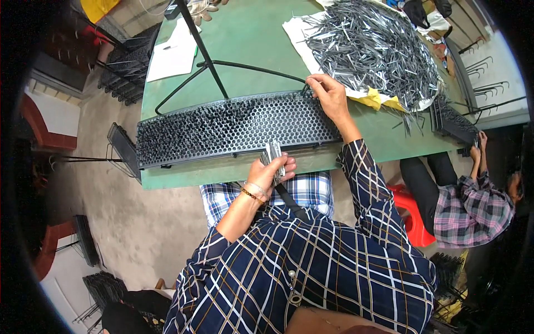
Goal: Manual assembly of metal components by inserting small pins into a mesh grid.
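Okay, near side first: left hand (276, 170) was curled tight around a bundle of thin grey strips (272, 155), thumb across it, ends up by the panel's near edge. Likely held there to keep strips close to the holes.

Black perforated panel (289, 119) lay lengthwise along the near edge of the green table (256, 39), presumably for easy reach. Left part looked studded with dark tips; centre and right showed open holes.

Right hand (334, 101) was at the panel's far rim, toward its right end. Thumb and index were drawn close together; couldn't tell whether they pinched anything.

Black rod stand (209, 64) stood along the panel's far side, legs splayed, maybe propping it; contact unclear.

Strip pile (372, 50) sat heaped on white sheeting (301, 40), far right, probably to corral loose pieces within right-hand range. White paper (169, 62) lay far left, clear of the work.

Off right, a co-worker (473, 211) had both hands at a similar panel (449, 123).

Labels: no legible brand or text; marks on the paper too small to read.
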Available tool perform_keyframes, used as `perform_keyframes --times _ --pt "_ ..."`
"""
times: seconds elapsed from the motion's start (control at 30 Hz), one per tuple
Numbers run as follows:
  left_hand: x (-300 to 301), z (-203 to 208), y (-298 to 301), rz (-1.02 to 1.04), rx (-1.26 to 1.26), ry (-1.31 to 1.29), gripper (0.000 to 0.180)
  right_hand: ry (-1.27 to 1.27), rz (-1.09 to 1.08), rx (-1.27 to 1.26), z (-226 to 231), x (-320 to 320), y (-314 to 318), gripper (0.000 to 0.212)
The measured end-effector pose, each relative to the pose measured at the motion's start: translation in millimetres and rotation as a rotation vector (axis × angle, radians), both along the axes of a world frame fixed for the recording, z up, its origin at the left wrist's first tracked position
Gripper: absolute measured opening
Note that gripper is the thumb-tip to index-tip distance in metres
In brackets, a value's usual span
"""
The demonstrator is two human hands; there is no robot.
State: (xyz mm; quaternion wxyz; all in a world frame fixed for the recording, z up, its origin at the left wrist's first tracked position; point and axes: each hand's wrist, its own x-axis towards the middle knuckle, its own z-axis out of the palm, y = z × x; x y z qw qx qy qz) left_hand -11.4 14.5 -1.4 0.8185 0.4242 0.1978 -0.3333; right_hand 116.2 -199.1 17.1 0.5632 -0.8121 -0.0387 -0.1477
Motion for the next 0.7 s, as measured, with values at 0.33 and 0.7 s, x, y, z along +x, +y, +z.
perform_keyframes --times 0.33,0.7 --pt "1 0 -1 -0.039 -0.013 0.028 0.021 -0.014 0.014 -0.001 -11 -4 0 0.016" --pt "2 -3 3 -0.067 0.004 -0.013 0.023 -0.340 0.030 -0.348 -4 -11 7 0.011"
